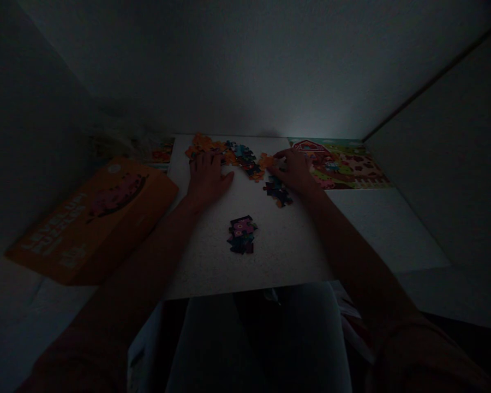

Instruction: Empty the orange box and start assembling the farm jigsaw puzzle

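Observation:
My left hand lies with fingers spread over the lower edge of a heap of orange puzzle pieces at the back of the white board. My right hand is bent, its thumb and forefinger at the edge of an orange puzzle piece. Between the hands runs a band of loose blue and dark pieces. Just below my right hand are dark blue pieces. Nearer to me sits a small stack of pieces, a pink one on top. The light is very dim.
An orange puzzle box rests to the left, beside my left forearm. At the right back lies a farm picture with a barn and a cow. The white board ends just before my knees. Walls close in behind and at the right.

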{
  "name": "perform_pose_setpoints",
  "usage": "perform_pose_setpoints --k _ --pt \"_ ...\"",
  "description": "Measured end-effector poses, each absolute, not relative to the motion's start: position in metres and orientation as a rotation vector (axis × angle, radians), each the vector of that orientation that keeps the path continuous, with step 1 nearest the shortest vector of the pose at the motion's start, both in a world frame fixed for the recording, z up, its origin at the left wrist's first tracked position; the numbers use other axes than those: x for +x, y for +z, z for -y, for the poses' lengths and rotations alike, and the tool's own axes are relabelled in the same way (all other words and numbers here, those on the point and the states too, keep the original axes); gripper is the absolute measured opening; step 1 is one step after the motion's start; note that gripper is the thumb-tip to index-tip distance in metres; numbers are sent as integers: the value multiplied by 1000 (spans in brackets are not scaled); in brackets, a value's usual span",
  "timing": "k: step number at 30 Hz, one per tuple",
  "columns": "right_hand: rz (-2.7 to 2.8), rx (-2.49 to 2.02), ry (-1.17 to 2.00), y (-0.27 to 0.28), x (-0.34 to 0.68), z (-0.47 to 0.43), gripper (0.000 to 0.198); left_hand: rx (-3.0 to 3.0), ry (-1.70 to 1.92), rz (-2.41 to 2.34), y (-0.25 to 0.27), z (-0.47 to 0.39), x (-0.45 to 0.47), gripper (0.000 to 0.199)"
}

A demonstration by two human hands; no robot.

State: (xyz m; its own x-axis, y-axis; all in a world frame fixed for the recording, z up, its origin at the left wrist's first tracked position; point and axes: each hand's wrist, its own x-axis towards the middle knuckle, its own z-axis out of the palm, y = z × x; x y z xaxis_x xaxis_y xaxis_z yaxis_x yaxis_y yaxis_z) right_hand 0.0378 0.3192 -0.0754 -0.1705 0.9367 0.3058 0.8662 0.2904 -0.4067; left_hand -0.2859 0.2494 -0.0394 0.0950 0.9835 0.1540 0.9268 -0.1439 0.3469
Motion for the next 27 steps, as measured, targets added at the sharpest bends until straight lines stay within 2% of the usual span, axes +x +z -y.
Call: perform_pose_setpoints --k 9,12,15,20,24,27 --pt "1667 -1321 623 -82 47 -343 69 2197 517 -1960 -39 -251 -287 68" --pt "1526 -1190 736 -78 46 -343 66 2205 504 -1960 -41 -252 -287 69" --pt "1529 -1078 783 -66 52 -335 53 2221 505 -1952 -44 -253 -288 68" --pt "1771 -1034 679 -48 73 -322 23 2220 617 -1950 -52 -256 -290 66" --pt "1815 -1170 480 -48 66 -317 24 2221 670 -1925 -56 -257 -290 65" --pt "2051 -1243 376 -52 43 -306 29 2223 700 -1919 -60 -259 -290 65"
